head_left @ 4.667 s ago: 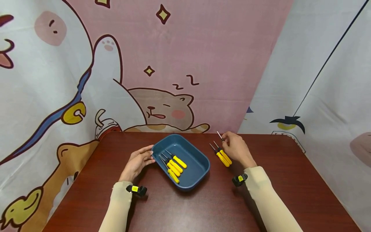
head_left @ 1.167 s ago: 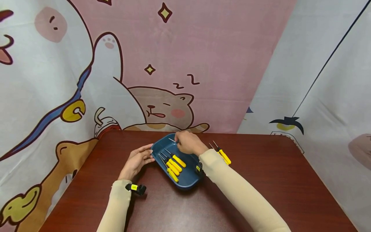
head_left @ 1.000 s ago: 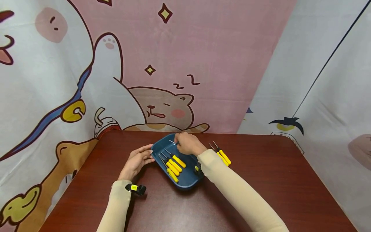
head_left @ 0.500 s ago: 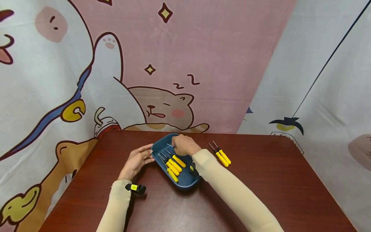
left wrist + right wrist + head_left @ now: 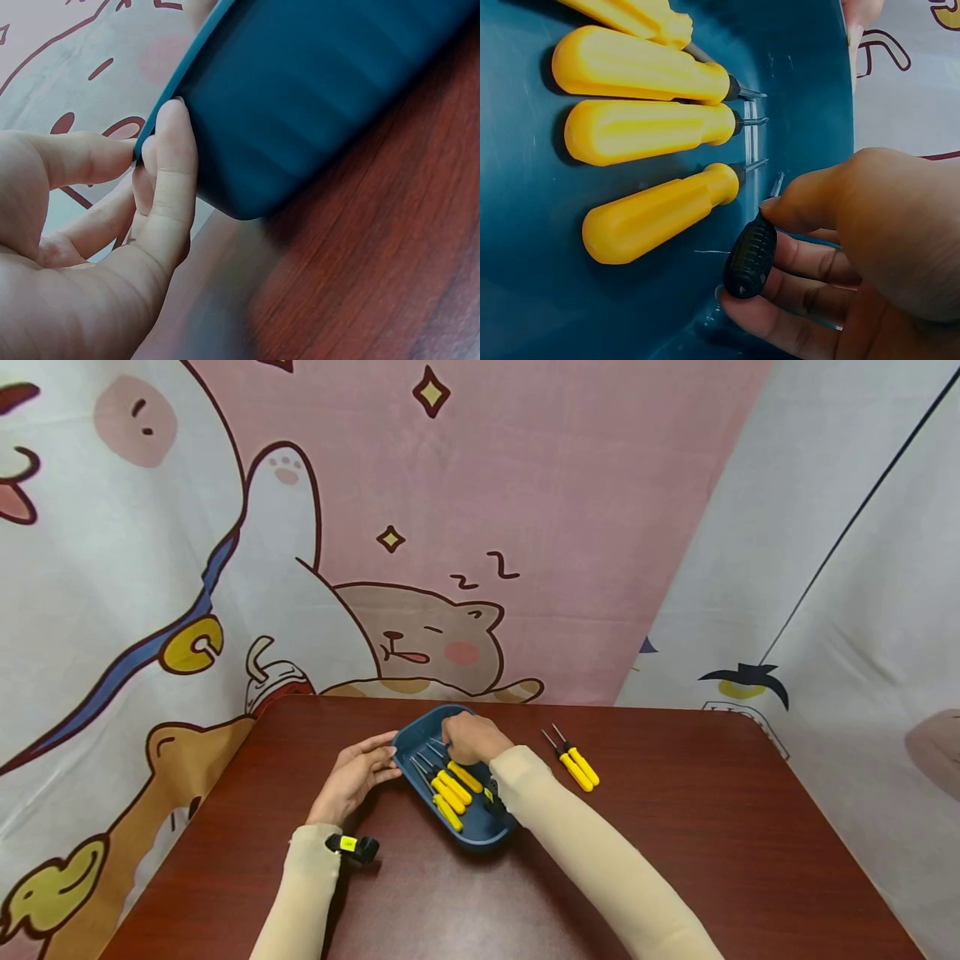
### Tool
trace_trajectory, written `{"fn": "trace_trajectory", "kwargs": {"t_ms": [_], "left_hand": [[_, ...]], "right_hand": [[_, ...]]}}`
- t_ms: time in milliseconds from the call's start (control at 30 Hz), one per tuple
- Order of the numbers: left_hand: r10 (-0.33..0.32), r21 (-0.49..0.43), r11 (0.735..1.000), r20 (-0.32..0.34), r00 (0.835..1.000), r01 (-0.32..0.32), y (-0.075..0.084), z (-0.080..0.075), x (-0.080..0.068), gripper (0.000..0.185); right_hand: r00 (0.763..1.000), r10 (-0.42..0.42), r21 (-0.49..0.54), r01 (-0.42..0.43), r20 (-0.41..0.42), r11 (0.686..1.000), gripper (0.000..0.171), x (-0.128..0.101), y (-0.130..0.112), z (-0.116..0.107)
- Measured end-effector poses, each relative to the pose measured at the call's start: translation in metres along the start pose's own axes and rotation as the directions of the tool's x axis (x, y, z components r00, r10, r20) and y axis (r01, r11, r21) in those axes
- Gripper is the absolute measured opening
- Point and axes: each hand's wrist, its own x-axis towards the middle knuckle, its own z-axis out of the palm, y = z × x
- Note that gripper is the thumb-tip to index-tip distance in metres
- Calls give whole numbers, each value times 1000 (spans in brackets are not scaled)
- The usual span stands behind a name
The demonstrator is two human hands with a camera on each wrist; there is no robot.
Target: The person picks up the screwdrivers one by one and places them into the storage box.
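Clock centred on the tray (image 5: 429,729) in the head view, 12 pointing away from the person. The left hand (image 5: 355,774) pinches the tray's rim at about 10 o'clock, thumb against fingers. The right hand (image 5: 476,739) is inside the tray toward 12 o'clock, its grip pinching the black driver (image 5: 750,259); thumb lies at the handle's neck, fingers curl beneath. Shaft points to about 10 o'clock. Whether the handle touches the floor cannot be told.

Four yellow drivers (image 5: 660,216) lie in the tray toward 8 o'clock, shafts toward 10 to 11. A loose pair (image 5: 577,772) lies side by side on the surface (image 5: 712,827), outside the tray at 3 o'clock.

Step in hand, as judged: laying the black driver beside the nearest yellow one. Best done low, handle swung toward 5 o'clock to match the row, tip kept off the wall, fingers opened only once the handle is supported. Risk: a release from height could roll it into the row. Left grip should steady the rim meanwhile.
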Motion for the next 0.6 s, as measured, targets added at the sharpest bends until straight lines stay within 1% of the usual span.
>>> {"fn": "trace_trajectory", "kwargs": {"t_ms": [333, 600], "left_hand": [[-2, 1, 1000, 2, 1000, 2, 0, -1, 0, 45], [0, 8, 1000, 6, 1000, 0, 0, 0, -1, 45]], "right_hand": [[999, 21, -8, -21, 28, 1000, 16, 4, 2, 4], [996, 64, 23, -66, 57, 998, 9, 6, 4, 8]]}}
